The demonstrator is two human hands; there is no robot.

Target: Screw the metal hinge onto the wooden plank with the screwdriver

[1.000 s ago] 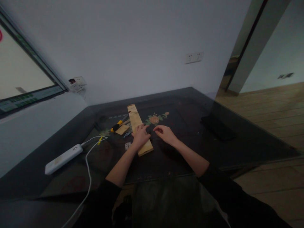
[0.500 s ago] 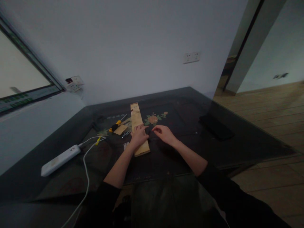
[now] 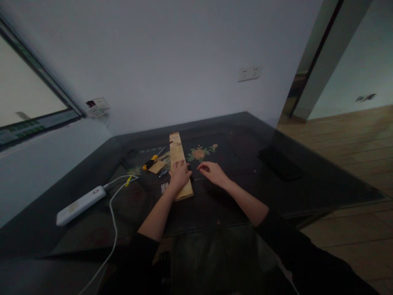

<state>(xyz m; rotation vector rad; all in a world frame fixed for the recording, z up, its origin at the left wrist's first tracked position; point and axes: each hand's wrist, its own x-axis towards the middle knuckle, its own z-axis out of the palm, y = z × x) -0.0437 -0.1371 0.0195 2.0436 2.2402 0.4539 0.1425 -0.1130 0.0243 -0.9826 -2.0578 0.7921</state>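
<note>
A long, narrow wooden board lies on the dark table, pointing away from me. My left hand is closed over its nearer half, fingers curled across the top and round the edges. Just right of the board, my right hand hovers with thumb and fingertips pinched together. Whatever that pinch may hold is too small to make out. Left of the board lie a yellow-and-black screwdriver, a small flat piece of wood, several thin metal pieces and white hinge-like plates with holes.
A white power strip with a pale cable lies at the table's left. A dark flat object rests on the right side. The table, printed with a flower, meets the wall behind, which carries sockets.
The left thumb and fingers have drawn in more closely round the board. My right hand keeps its pinch in nearly the same place. The view has shifted slightly.
</note>
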